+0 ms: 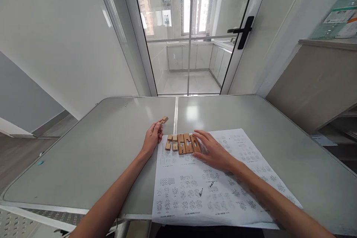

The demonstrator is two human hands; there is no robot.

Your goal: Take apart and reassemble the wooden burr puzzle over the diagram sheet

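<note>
Wooden piece (165, 119) pinched in fingertips of left hand (153, 137), beyond row's left end. Between our hands: row of two small notched blocks (168, 146) and three flat slotted pieces (181, 144). Right hand (214, 151) open, thumb and fingers spread about row's right end; whether pressing, we cannot tell. Under row and right hand: printed sheet (192, 178), on worktop (83, 156). Step in hand, we judge: arranging pieces side by side. Adding held piece would call for gentle lowering, right hand steadying row.
</note>
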